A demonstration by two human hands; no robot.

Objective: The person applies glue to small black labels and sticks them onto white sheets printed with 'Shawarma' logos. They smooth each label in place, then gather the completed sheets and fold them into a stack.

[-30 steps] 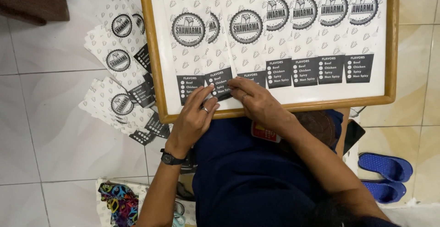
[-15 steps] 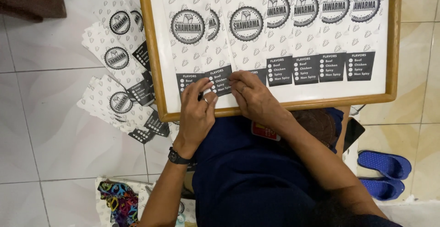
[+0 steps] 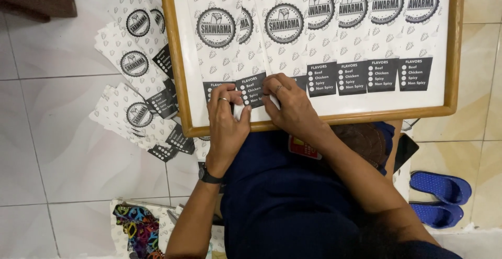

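Observation:
A wooden-framed white board (image 3: 179,76) lies across my lap. On it sit several overlapping white paper food sleeves (image 3: 293,44) with round black badges and black lower panels. My left hand (image 3: 226,125), with a ring and a black wristwatch, presses on the bottom edge of the second sleeve from the left (image 3: 252,89). My right hand (image 3: 290,104) pinches the same sleeve's lower edge beside it. The fingertips of both hands nearly meet over a small white fold of paper (image 3: 238,111).
Piles of the same printed sleeves (image 3: 137,99) lie fanned on the tiled floor to the left of the board. A colourful patterned bag (image 3: 138,227) lies at lower left, blue sandals (image 3: 439,199) at lower right, and a dark phone (image 3: 405,151) beside my leg.
Both hands have shifted slightly along the sleeve's bottom edge, and the left fingers have curled tighter over the paper. The board and piles are unmoved.

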